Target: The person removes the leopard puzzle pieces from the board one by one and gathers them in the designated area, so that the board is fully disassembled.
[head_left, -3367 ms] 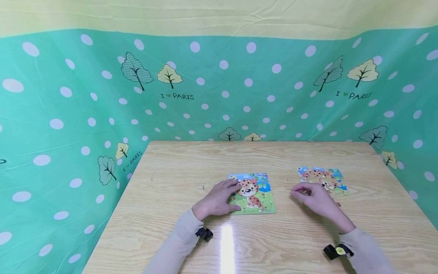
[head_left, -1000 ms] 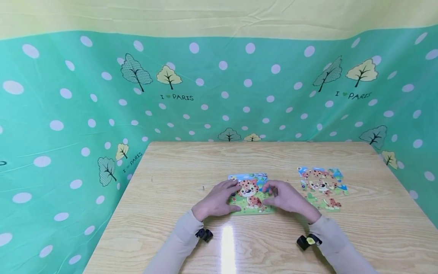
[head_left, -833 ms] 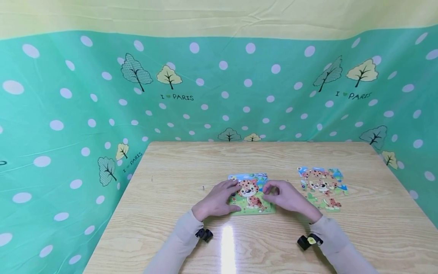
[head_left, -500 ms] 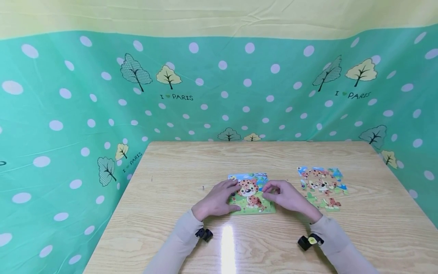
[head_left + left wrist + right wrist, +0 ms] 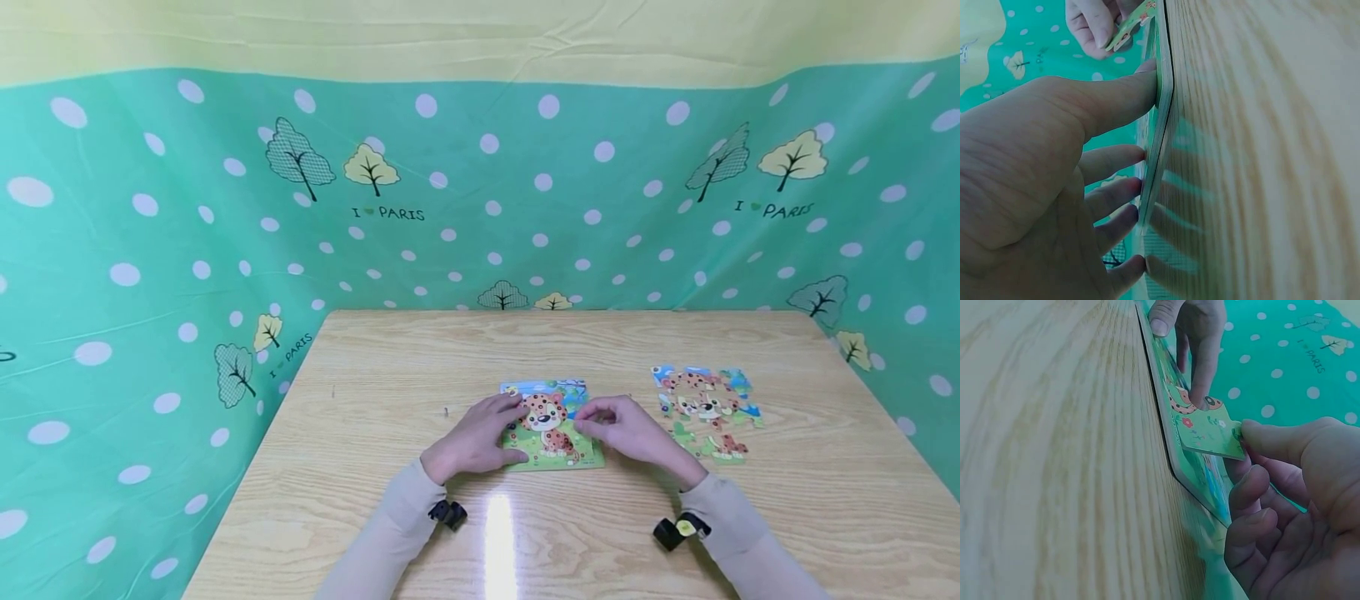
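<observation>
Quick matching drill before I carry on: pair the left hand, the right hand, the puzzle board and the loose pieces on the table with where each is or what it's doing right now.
Things:
1. left hand
2. right hand
3. puzzle board
4. loose pieces

States:
A. lies flat on the wooden table, between the two hands
B. spread out on the table, to the right of the board
C. pinches one puzzle piece, tilted up from the board
D. presses on the board's left edge, fingers straight

Pairs: 1-D, 2-C, 3-A, 4-B
</observation>
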A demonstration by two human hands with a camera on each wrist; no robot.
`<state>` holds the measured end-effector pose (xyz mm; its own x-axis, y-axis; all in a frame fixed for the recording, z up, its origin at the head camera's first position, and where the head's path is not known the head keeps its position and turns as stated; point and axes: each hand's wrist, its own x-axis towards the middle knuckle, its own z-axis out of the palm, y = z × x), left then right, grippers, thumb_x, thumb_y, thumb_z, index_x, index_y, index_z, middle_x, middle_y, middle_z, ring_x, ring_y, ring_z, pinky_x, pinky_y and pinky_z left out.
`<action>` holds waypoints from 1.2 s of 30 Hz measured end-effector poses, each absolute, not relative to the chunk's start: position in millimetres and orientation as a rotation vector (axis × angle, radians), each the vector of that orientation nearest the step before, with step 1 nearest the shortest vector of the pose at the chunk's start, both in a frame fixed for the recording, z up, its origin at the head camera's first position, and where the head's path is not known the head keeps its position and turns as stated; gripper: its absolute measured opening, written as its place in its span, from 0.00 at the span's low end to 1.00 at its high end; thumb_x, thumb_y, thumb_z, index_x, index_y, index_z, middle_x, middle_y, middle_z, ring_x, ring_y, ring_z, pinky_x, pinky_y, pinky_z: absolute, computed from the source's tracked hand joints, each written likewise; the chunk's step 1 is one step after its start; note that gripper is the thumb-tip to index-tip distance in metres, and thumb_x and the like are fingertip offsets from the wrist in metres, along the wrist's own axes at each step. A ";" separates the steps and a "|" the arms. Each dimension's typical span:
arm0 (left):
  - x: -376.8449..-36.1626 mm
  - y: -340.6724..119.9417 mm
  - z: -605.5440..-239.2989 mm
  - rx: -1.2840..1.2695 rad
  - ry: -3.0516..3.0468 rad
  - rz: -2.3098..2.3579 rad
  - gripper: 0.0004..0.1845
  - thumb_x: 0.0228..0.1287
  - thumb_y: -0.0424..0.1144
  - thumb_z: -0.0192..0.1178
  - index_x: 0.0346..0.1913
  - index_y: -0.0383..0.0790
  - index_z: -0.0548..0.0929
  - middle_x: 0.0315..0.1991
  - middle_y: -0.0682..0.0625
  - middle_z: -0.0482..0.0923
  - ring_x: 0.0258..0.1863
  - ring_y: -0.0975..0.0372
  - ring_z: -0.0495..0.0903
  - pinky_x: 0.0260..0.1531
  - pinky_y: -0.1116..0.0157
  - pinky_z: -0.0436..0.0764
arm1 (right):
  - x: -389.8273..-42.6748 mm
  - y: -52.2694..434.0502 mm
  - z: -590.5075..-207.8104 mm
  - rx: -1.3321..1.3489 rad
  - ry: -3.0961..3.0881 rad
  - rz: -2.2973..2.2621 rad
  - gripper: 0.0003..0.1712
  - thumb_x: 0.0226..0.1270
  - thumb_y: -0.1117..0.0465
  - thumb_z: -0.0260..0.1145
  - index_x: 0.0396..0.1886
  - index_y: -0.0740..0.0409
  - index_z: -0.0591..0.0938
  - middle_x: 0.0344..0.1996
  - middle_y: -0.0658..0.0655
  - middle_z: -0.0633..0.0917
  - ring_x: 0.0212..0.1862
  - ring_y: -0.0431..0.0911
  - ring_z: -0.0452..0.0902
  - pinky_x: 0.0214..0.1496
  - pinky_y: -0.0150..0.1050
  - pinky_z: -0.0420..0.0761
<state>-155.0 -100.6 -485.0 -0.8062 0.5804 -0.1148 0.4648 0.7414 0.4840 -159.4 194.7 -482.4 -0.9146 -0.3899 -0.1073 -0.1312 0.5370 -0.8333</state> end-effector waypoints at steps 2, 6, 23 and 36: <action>-155.4 -100.8 -485.8 0.827 2.689 0.636 0.42 0.70 0.53 0.71 0.81 0.43 0.69 0.86 0.45 0.58 0.86 0.48 0.55 0.86 0.44 0.55 | -159.6 195.1 -482.1 -0.439 2.475 -1.333 0.11 0.75 0.54 0.71 0.47 0.56 0.90 0.37 0.53 0.89 0.37 0.45 0.80 0.34 0.32 0.79; -156.3 -101.0 -487.7 0.834 2.698 0.619 0.42 0.69 0.54 0.71 0.81 0.43 0.69 0.86 0.45 0.58 0.85 0.48 0.56 0.86 0.45 0.56 | -160.0 195.9 -481.7 -0.455 2.445 -1.346 0.12 0.75 0.54 0.71 0.47 0.57 0.89 0.37 0.54 0.89 0.38 0.46 0.82 0.36 0.32 0.79; -154.2 -100.2 -484.8 0.822 2.691 0.640 0.42 0.69 0.53 0.71 0.80 0.42 0.70 0.85 0.44 0.58 0.86 0.48 0.55 0.86 0.44 0.55 | -159.3 197.7 -480.8 -0.433 2.434 -1.367 0.14 0.77 0.56 0.69 0.52 0.60 0.89 0.40 0.57 0.90 0.35 0.46 0.81 0.32 0.34 0.83; -155.2 -100.6 -486.6 0.827 2.688 0.640 0.42 0.69 0.53 0.71 0.81 0.43 0.69 0.86 0.45 0.58 0.86 0.48 0.55 0.86 0.44 0.55 | -160.4 209.2 -479.7 -0.372 2.503 -1.364 0.17 0.79 0.52 0.67 0.53 0.59 0.88 0.38 0.54 0.89 0.34 0.45 0.80 0.32 0.34 0.82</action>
<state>-155.2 -100.6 -486.6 -0.8052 0.5822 -0.1123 0.4692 0.7414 0.4799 -160.4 209.2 -479.7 -0.9317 -0.3464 -0.1089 -0.0963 0.5251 -0.8456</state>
